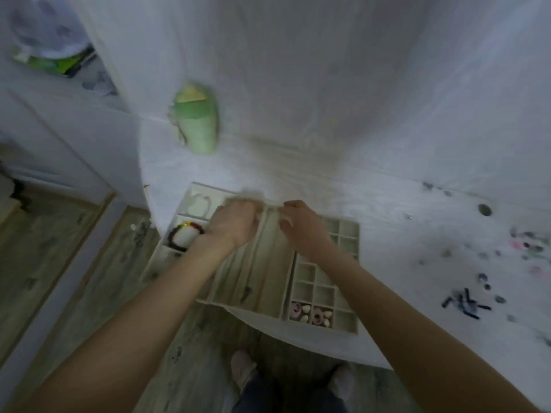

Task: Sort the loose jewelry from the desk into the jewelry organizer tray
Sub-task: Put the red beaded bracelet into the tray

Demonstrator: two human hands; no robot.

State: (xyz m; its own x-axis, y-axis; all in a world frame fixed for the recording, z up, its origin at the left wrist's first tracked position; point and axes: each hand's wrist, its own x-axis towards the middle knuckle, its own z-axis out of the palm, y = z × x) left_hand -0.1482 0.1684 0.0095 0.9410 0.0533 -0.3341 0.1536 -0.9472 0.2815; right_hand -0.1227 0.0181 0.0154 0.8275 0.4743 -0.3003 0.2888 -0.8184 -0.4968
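So the biggest thing here is the bench, covered in a white cloth that runs up and out of view. The whole shot is pretty blurry, fair warning.

Sitting at the near edge of the bench is the jewelry organizer tray, a cream-coloured one with long channels in the middle, bigger compartments on the left and a grid of little squares on the right.

Both arms reach in over it. The left hand hovers over the far end of the long channels, fingers curled down; honestly can't tell whether its grip has anything in it. Same deal with the right hand, just beside it, fingers bent towards the tray's top edge, grip unclear because of the blur.

Further back on the left stands a green cup.

In a left compartment there's a beaded bracelet, dark red with a yellow bit, wrapped round a white cushion. The near squares on the right hold some pink and cream earrings.

The loose jewelry is scattered well off to the right on the bench, small dark and pinkish bits.
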